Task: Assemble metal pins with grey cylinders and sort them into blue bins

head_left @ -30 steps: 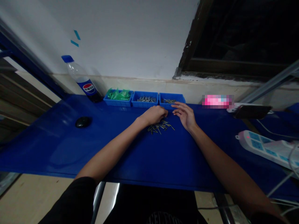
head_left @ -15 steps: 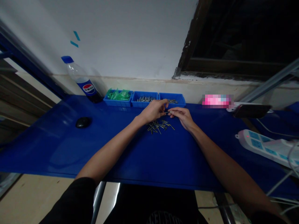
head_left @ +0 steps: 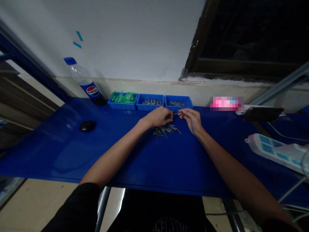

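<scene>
My right hand (head_left: pixel 191 119) pinches a thin metal pin (head_left: pixel 176 113), which points toward the left hand. My left hand (head_left: pixel 159 116) is closed, its fingertips curled near the pin's other end; what lies inside them is hidden. Just below the hands, a loose pile of thin brass-coloured pins (head_left: pixel 166 129) is spread on the blue tabletop (head_left: pixel 154 161). Behind them stands a blue tray (head_left: pixel 191 103) with similar thin pins. A middle blue tray (head_left: pixel 142 107) contains short grey metal cylinders.
A left blue tray (head_left: pixel 122 106) has green plastic pieces (head_left: pixel 123 97). Beside it stands a Pepsi bottle (head_left: pixel 90 88), with a black mouse (head_left: pixel 87 126) nearer. To the right are a phone (head_left: pixel 263 114), a pink blurred object (head_left: pixel 225 103) and a power strip (head_left: pixel 272 148).
My hands have moved slightly apart, the right one shifting a little to the right. My left fingers have curled down from a raised position. The pile looks unchanged.
</scene>
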{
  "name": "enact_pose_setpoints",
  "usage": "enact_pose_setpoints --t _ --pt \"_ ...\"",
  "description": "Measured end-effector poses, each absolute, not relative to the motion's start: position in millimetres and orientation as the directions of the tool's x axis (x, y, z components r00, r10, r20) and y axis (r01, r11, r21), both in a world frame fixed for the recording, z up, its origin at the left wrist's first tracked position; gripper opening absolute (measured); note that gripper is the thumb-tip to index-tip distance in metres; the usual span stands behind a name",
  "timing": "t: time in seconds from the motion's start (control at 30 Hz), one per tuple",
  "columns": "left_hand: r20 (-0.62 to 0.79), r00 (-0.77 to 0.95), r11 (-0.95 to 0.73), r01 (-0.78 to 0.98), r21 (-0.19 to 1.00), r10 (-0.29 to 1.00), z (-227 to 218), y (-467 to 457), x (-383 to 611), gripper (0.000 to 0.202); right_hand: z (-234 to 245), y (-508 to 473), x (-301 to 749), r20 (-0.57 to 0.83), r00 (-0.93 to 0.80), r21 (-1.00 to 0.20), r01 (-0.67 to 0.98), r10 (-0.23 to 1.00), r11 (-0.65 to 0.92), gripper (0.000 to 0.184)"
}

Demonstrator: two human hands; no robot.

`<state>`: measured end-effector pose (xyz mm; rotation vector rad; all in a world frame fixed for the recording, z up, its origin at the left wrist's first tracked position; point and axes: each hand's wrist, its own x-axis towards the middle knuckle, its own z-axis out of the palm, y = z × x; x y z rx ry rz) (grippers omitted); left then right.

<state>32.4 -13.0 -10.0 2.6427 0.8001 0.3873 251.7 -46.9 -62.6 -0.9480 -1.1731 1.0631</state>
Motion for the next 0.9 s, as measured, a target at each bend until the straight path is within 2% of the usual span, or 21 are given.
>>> enact_pose_setpoints --t 0.23,0.37,0.63,0.9 --pt "0.176 0.901 -0.863 0.299 0.407 0.395 -11 -29 49 0.024 -58 -50 252 0.262 -0.028 -0.956 -0.147 0.965 0.255 0.046" --pt "0.170 0.917 -0.883 0.276 0.381 0.360 -17 -37 58 0.022 -60 -48 254 0.269 0.003 -0.956 -0.122 0.963 0.268 0.040" --pt "0.091 0.888 -0.857 0.402 0.323 0.450 -19 -40 61 0.016 -63 -46 256 0.251 0.026 -0.954 -0.164 0.968 0.252 0.031" --pt "0.139 0.877 -0.848 0.387 0.363 0.460 -17 -36 55 0.018 -64 -45 257 0.249 0.023 -0.957 -0.147 0.968 0.250 0.031"
